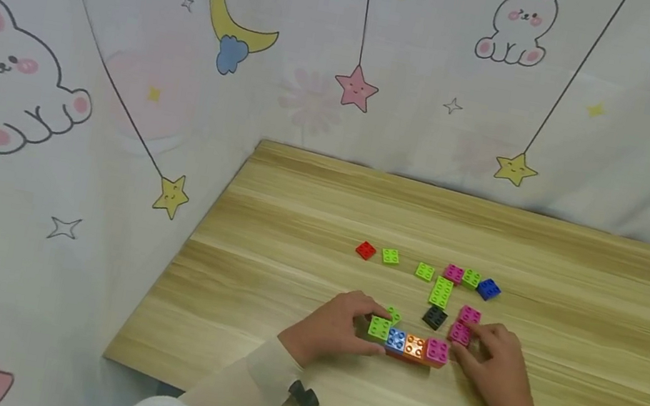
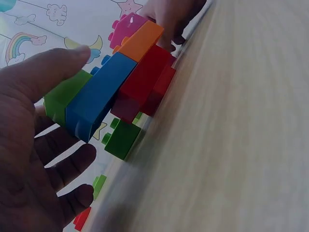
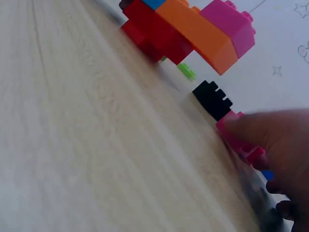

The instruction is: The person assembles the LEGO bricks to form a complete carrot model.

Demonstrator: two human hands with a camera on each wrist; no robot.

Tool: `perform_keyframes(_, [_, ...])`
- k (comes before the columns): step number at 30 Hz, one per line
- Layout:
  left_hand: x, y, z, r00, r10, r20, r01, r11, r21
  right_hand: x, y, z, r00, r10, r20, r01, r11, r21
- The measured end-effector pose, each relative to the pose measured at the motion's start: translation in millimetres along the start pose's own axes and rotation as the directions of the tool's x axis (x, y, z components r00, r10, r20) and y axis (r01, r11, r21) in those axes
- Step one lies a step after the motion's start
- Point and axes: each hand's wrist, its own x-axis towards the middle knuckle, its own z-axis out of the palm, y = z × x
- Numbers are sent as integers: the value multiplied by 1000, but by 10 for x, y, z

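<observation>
A built row of toy building bricks (image 1: 414, 346) stands near the table's front. Green sits at its left end, then blue and orange, with pink at the right end. Red bricks (image 2: 147, 79) lie underneath. My left hand (image 1: 337, 327) holds the left end, thumb on the near side and index finger on the far side; the other fingers (image 2: 79, 159) spread loosely. To the right of the row, my right hand (image 1: 497, 368) pinches a pink brick (image 1: 461, 334) between thumb and fingers. Another pink brick (image 1: 470, 316) adjoins it on the far side. Its underside is hidden.
A black brick (image 1: 435, 317) lies just behind the row, beside a long green brick (image 1: 441, 292). Farther back are a red brick (image 1: 365, 250), small green bricks (image 1: 390, 257), a pink brick (image 1: 454, 274) and a blue brick (image 1: 489, 289). A printed curtain (image 1: 403, 130) borders the wooden table (image 1: 295, 227).
</observation>
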Motion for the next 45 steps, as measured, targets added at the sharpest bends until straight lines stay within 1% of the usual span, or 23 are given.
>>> perform_keyframes(1, [2,-6,-1,1000,2,2,-2,1000,10,14,13,6,1000,-6,24,7,1000,-22])
perform_keyframes(3, [9,-10,-4,1000,6,2,-6,1000,21,29,26,15,999,-7,49,9,1000,-30])
perform_keyframes(5, [18,-11,-7,1000,21,-3,-21,999,30,25,22,9,1000,-2,16,2,1000,-4])
perform_keyframes(8, [27,-9,-6,999,36,-11,-36,999,33,12,-28,-47,998,10,-66,-5,997,80])
perform_keyframes(10, [28,-14,-5,999,47,-11,-46,998,40,-4,-108,-92,992,-2,-126,21,989,149])
perform_keyframes(12, [27,-21,-3,998,54,-10,-54,997,48,-9,-237,-123,984,-64,-165,98,974,204])
perform_keyframes(14, [24,-26,-4,998,60,-10,-59,996,60,-13,-398,-119,974,-159,-164,194,956,222])
perform_keyframes(16, [23,-35,-2,998,66,-14,-65,996,65,0,-566,-84,950,-281,-139,305,931,202])
perform_keyframes(18, [22,-36,-4,997,75,-21,-74,995,68,20,-702,-29,922,-376,-97,387,907,163])
perform_keyframes(20, [23,-36,-5,996,83,-26,-81,995,66,40,-791,39,897,-437,-70,443,890,113])
perform_keyframes(21, [26,-35,-5,996,90,-27,-88,994,64,47,-823,65,889,-453,-61,457,883,106])
perform_keyframes(24, [29,-21,-11,994,104,-28,-103,993,64,64,-857,124,882,-469,-57,472,877,87])
perform_keyframes(25, [30,-22,-10,994,109,-28,-107,992,64,66,-860,135,883,-466,-56,470,879,84])
perform_keyframes(32, [18,-35,-13,989,140,-42,-137,988,74,88,-888,136,910,-415,5,414,908,65])
perform_keyframes(34, [13,-37,-15,988,149,-43,-145,987,74,96,-909,127,913,-406,27,404,913,57])
perform_keyframes(38, [15,-37,-24,987,157,-43,-154,986,67,126,-948,105,908,-415,58,414,910,28])
perform_keyframes(41, [26,-37,-26,987,157,-41,-155,986,59,141,-961,91,899,-435,57,436,900,2])
perform_keyframes(45, [31,-33,-18,989,145,-40,-143,987,67,135,-946,78,897,-439,62,440,898,-12])
